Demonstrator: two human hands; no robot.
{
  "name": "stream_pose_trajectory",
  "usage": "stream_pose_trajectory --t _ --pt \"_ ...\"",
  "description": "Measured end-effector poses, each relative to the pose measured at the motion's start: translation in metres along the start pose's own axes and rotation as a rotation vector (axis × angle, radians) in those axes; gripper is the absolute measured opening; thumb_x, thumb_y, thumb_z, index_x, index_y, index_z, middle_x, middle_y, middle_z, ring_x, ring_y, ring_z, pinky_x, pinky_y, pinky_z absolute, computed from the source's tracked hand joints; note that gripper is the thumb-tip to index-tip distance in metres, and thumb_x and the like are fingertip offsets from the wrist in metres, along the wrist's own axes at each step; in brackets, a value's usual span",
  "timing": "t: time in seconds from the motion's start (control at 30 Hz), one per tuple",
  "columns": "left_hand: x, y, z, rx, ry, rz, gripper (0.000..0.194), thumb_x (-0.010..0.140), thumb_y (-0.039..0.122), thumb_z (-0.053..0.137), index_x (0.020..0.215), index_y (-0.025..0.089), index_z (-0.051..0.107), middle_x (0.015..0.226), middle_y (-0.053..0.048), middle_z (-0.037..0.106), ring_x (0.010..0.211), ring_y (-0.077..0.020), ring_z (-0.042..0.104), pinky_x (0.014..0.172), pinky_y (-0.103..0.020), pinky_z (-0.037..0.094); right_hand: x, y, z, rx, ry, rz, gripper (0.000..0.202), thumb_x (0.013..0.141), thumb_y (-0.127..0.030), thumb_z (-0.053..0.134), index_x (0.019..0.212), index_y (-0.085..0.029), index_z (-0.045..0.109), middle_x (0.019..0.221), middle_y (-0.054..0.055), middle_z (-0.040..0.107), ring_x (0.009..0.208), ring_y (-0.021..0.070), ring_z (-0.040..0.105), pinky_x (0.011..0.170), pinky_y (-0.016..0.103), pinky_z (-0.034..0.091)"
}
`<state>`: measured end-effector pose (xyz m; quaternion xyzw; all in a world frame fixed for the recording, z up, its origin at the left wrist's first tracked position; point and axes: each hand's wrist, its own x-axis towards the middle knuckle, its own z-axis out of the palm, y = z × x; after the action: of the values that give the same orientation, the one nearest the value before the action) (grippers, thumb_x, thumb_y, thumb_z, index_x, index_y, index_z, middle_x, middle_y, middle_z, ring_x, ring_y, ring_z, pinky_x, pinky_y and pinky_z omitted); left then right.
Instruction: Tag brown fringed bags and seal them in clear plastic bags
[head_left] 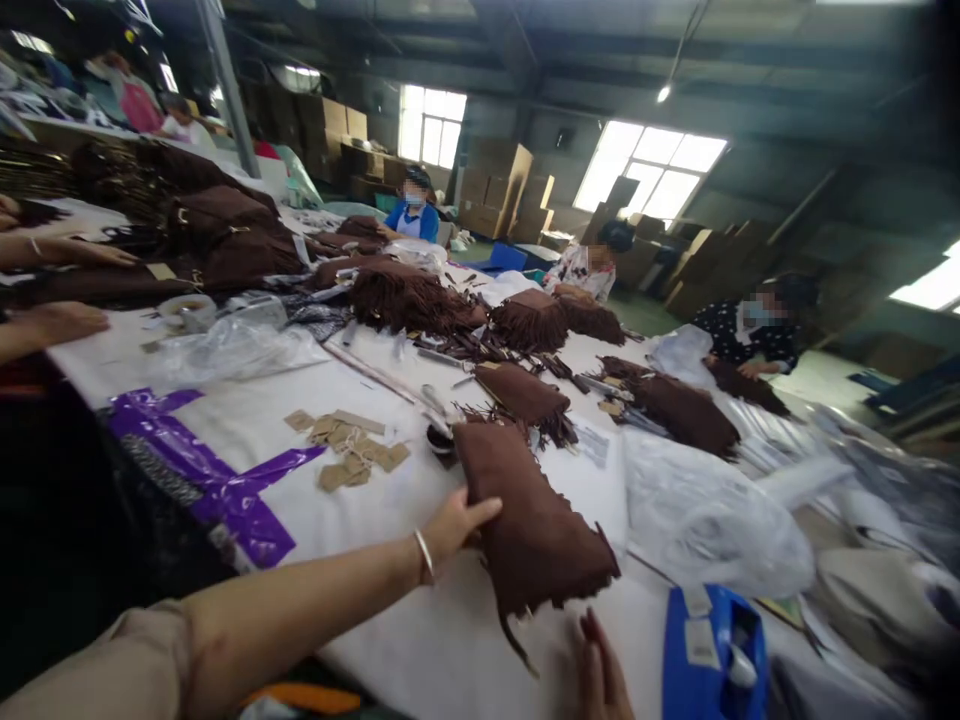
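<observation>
A brown bag (529, 510) with a ragged, fringed edge is tilted over the white table, and a thin strap hangs from its lower corner. My left hand (457, 525), with a bracelet at the wrist, grips its left side, thumb on top and the other fingers underneath. Just below the bag's lower edge is my right hand (600, 670), fingers stretched out and apart from the bag, partly cut off by the frame. Another brown fringed bag (525, 390) lies right behind the held one. A scatter of tan paper tags (352, 445) rests left of it.
Clear plastic bags (705, 500) lie at the right, near a blue plastic holder (712, 650). Purple tape (217, 480) marks the table's left edge. Piles of fringed brown bags (412, 295) stretch across the back. Co-workers sit opposite; other people's hands (64, 322) reach in from the left.
</observation>
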<state>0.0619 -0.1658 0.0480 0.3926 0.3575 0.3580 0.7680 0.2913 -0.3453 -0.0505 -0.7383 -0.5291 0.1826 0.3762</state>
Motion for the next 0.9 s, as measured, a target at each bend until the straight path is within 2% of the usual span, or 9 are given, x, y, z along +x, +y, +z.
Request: stream_pose_trajectory --t 0.1,0.17,0.3,0.37,0.43,0.57,0.67,0.8,0.9 --pt "-0.06 -0.073 -0.004 -0.058 -0.155 -0.397 0.061 0.061 0.05 0.079 0.105 0.015 0.057 0.1 -0.012 0.066 0.087 -0.025 0.066 0.072 -0.036 0.053 -0.024 0.031 -0.012 -0.031 0.141 0.074 0.06 0.087 -0.052 0.038 0.139 -0.022 0.038 0.131 0.006 0.054 0.13 0.0321 0.04 0.103 0.047 0.042" --pt "-0.077 -0.094 -0.013 -0.087 -0.146 -0.493 0.057 0.06 0.049 0.08 0.099 0.014 0.057 0.097 -0.011 0.066 0.088 -0.0234 0.066 0.079 -0.037 0.051 -0.042 0.042 -0.018 -0.047 0.184 0.047 0.06 0.088 -0.051 0.036 0.141 -0.022 0.033 0.136 0.006 0.049 0.133 0.0319 0.034 0.103 0.048 0.042" --pt "-0.069 -0.091 -0.027 -0.1 -0.04 -0.501 0.059 0.055 0.05 0.082 0.091 0.013 0.054 0.095 -0.012 0.065 0.089 -0.0253 0.066 0.087 -0.041 0.048 -0.065 0.023 -0.024 -0.105 0.309 0.0 0.065 0.09 -0.045 0.037 0.147 -0.023 0.016 0.149 0.006 0.03 0.141 0.0302 0.016 0.111 0.049 0.031" --pt "-0.06 -0.085 -0.026 -0.085 0.01 -0.499 0.061 0.051 0.049 0.083 0.09 0.013 0.054 0.093 -0.011 0.066 0.087 -0.0258 0.066 0.088 -0.043 0.047 -0.067 -0.007 -0.018 -0.15 0.367 -0.014 0.068 0.089 -0.042 0.041 0.147 -0.021 0.012 0.153 0.007 0.02 0.142 0.0313 0.009 0.114 0.053 0.019" --pt "-0.056 -0.084 -0.022 -0.067 0.017 -0.483 0.06 0.052 0.048 0.083 0.09 0.014 0.053 0.091 -0.009 0.066 0.088 -0.0262 0.066 0.087 -0.043 0.047 -0.062 -0.042 -0.003 -0.222 0.303 -0.11 0.066 0.089 -0.037 0.044 0.147 -0.019 0.017 0.153 0.009 0.02 0.141 0.0318 0.011 0.114 0.054 0.015" --pt "-0.062 -0.082 -0.019 0.042 -0.094 -0.406 0.045 0.067 0.048 0.073 0.09 0.014 0.055 0.092 -0.01 0.067 0.09 -0.0257 0.065 0.082 -0.038 0.049 -0.041 -0.087 0.041 -0.435 -0.065 -0.351 0.063 0.084 -0.015 0.042 0.144 -0.023 0.027 0.15 0.005 0.028 0.14 0.0289 0.017 0.112 0.053 0.02" --pt "-0.067 -0.066 -0.033 0.342 -0.133 -0.219 0.035 0.078 0.046 0.061 0.088 0.012 0.057 0.083 -0.011 0.066 0.076 -0.0224 0.065 0.073 -0.036 0.05 -0.031 -0.083 0.057 -0.536 -0.114 -0.385 0.066 0.079 -0.003 0.035 0.142 -0.023 0.033 0.15 0.003 0.028 0.141 0.0259 0.017 0.112 0.047 0.024" --pt "-0.071 -0.03 -0.073 0.754 0.02 0.172 0.024 0.082 0.035 0.058 0.095 0.015 0.062 0.092 -0.008 0.063 0.089 -0.0204 0.057 0.087 -0.035 0.043 -0.027 -0.052 0.041 -0.54 -0.173 -0.53 0.074 0.072 0.005 0.029 0.14 -0.024 0.036 0.146 -0.002 0.036 0.139 0.0193 0.024 0.11 0.037 0.031" --pt "-0.077 -0.02 -0.098 1.202 -0.019 0.361 0.022 0.08 0.032 0.061 0.096 0.017 0.063 0.09 -0.006 0.062 0.09 -0.0211 0.053 0.089 -0.034 0.04 -0.029 -0.034 0.021 -0.504 -0.223 -0.636 0.076 0.069 0.005 0.029 0.136 -0.027 0.043 0.142 -0.005 0.043 0.135 0.017 0.032 0.109 0.036 0.033"
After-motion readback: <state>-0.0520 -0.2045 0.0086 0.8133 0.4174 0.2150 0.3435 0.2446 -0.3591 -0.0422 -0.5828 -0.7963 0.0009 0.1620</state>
